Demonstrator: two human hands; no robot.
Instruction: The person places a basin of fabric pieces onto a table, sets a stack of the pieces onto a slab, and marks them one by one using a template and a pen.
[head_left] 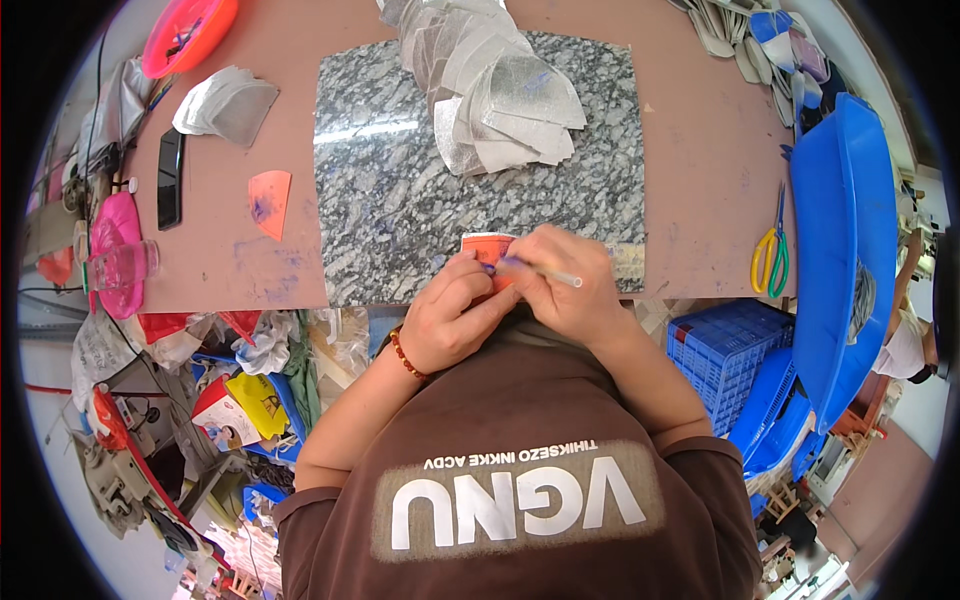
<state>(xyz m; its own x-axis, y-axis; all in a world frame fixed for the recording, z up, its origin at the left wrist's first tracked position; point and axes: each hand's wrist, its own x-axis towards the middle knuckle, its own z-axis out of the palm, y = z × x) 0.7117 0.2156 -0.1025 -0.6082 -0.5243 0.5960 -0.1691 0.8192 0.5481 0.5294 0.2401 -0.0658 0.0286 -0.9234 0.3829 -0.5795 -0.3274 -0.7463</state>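
Observation:
Close to my body, at the near edge of a speckled grey stone slab (370,200), my two hands meet over a small orange piece (488,245) with a pale upper edge. My left hand (450,310) is closed, its fingers pressing the orange piece from the left. In my right hand (567,285) is a slim pen with a clear barrel (562,276), its tip end against the piece and partly covered by my fingers. Purple stains mark my right fingertips. Farther up the slab lies a loose, overlapping pile of silvery pieces (510,110).
To the left lie an orange template-like piece (269,204), a black phone (171,178), more silvery pieces (228,105) and an orange-pink bowl (190,35). Yellow-and-green-handled scissors (772,255) rest at the right, beside a long blue tub (845,250). A blue crate (725,355) stands below.

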